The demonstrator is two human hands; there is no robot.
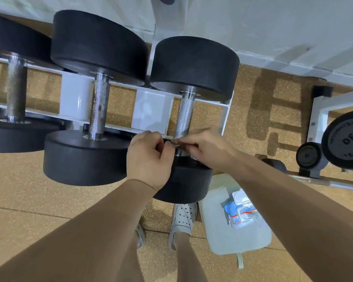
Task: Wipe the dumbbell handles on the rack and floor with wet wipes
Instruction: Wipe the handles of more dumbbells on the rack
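Three black dumbbells lie on a white rack [151,110]. The rightmost dumbbell's knurled steel handle [185,113] runs toward me. At its near end my left hand [149,159] and my right hand [208,148] meet, each pinching a thin wet wipe [176,143] held against the handle's base. The wipe is mostly hidden by my fingers. The middle dumbbell's handle [99,106] shows rusty spots. The left dumbbell's handle [15,88] looks dull and rough.
A pack of wet wipes [242,213] lies on a pale grey pad [218,226] on the cork floor by my right foot. At the right, a second rack holds a plate marked 30 [346,141]. A white wall runs behind.
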